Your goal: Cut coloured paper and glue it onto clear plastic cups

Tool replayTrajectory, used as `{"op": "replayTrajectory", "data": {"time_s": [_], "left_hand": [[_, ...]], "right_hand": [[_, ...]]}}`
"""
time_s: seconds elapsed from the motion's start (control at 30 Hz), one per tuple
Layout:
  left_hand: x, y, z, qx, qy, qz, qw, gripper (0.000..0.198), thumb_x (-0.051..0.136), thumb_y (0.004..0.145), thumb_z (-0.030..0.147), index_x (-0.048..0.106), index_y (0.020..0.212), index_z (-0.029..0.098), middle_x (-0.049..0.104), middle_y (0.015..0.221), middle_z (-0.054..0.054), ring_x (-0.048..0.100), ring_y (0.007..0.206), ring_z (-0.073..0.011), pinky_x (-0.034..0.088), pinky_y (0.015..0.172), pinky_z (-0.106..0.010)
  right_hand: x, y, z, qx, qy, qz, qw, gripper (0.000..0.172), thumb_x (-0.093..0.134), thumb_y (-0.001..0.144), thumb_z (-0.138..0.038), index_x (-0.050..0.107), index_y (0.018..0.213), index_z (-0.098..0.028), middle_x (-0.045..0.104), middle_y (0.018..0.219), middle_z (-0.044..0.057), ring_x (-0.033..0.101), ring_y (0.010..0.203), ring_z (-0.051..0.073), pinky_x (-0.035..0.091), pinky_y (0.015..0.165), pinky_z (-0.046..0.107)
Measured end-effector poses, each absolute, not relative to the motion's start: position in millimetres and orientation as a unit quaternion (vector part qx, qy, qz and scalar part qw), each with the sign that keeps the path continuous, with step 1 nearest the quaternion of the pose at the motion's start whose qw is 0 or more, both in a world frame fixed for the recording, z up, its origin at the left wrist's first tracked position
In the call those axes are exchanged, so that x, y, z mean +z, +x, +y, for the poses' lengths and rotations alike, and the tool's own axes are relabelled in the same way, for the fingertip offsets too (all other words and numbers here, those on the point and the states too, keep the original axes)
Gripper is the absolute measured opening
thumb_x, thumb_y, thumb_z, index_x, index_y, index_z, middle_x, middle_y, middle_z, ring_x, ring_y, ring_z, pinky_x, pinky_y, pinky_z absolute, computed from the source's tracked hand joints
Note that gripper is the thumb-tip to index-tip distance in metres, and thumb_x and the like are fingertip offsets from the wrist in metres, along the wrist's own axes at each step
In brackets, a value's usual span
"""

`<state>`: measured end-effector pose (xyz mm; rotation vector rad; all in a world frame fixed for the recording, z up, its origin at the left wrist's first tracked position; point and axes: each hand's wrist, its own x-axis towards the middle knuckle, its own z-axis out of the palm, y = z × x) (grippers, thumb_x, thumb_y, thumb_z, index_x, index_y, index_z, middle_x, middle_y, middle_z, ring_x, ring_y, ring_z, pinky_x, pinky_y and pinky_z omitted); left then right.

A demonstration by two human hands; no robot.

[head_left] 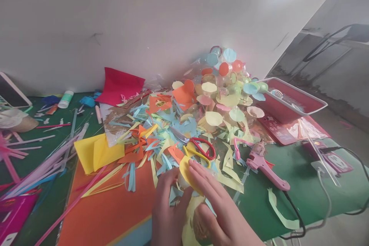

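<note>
Both hands are low in the view, around a round object (193, 219) partly covered in pale yellow paper, with a brown patch showing. My left hand (169, 209) grips its left side. My right hand (215, 203) lies over its top, fingers spread, pressing a yellow paper piece (187, 175) onto it. Just beyond the fingers, scissors with red and yellow handles (201, 150) rest on a heap of paper scraps (161, 130). A pink hot glue gun (266, 165) lies to the right, out of reach of my fingers.
Clear plastic capsule halves (221, 84) are piled behind the scraps against a white board (129, 27). A pink tray (288, 100) stands at the right. Paper strips, an orange sheet (109, 203) and a black cable (294, 215) lie on the green table (300, 173).
</note>
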<state>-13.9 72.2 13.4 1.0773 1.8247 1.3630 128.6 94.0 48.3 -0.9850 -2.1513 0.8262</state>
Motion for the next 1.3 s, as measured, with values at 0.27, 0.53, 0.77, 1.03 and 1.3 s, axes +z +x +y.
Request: {"op": "replayTrajectory", "data": {"time_s": [0.27, 0.53, 0.77, 1.03, 1.3], "left_hand": [[14, -11, 61, 0.514, 0.444, 0.681, 0.275, 0.037, 0.064, 0.082, 0.054, 0.065, 0.106, 0.025, 0.065, 0.111, -0.008, 0.062, 0.102, -0.0238, 0.051, 0.089, -0.037], [12, -9, 50, 0.509, 0.505, 0.671, 0.189, 0.032, 0.058, 0.089, 0.048, 0.064, 0.112, 0.026, 0.065, 0.117, -0.007, 0.063, 0.108, -0.0225, 0.052, 0.092, -0.035], [14, -30, 46, 0.462, 0.619, 0.633, 0.050, 0.034, 0.059, 0.091, 0.030, 0.057, 0.125, 0.030, 0.065, 0.116, -0.005, 0.065, 0.106, -0.0177, 0.055, 0.087, -0.028], [5, -34, 35, 0.384, 0.645, 0.661, -0.005, 0.033, 0.053, 0.094, 0.040, 0.052, 0.124, 0.026, 0.070, 0.107, -0.007, 0.069, 0.098, -0.0212, 0.059, 0.080, -0.032], [-15, -34, 23, 0.315, 0.685, 0.656, 0.049, 0.023, 0.048, 0.095, 0.026, 0.057, 0.116, 0.028, 0.069, 0.114, -0.004, 0.067, 0.107, -0.0208, 0.058, 0.088, -0.036]], "right_hand": [[46, 128, 84, 0.369, -0.366, -0.791, 0.322, 0.063, 0.045, 0.100, -0.047, 0.022, 0.157, -0.034, 0.028, 0.161, 0.000, 0.027, 0.147, 0.022, 0.029, 0.118, 0.038], [32, 127, 68, 0.458, -0.369, -0.730, 0.348, 0.057, 0.043, 0.102, -0.042, 0.022, 0.155, -0.042, 0.024, 0.161, -0.006, 0.022, 0.148, 0.020, 0.028, 0.118, 0.037], [42, 142, 67, 0.505, -0.466, -0.636, 0.351, 0.053, 0.034, 0.102, -0.051, 0.034, 0.152, -0.036, 0.032, 0.160, -0.002, 0.025, 0.148, 0.021, 0.026, 0.118, 0.043], [39, 165, 61, 0.400, -0.550, -0.636, 0.364, 0.043, 0.039, 0.099, -0.051, 0.057, 0.133, -0.032, 0.059, 0.141, 0.003, 0.051, 0.134, 0.023, 0.047, 0.107, 0.039], [36, 173, 55, 0.314, -0.516, -0.661, 0.446, 0.035, 0.046, 0.099, -0.043, 0.062, 0.125, -0.026, 0.067, 0.128, 0.008, 0.063, 0.120, 0.023, 0.054, 0.097, 0.033]]}}
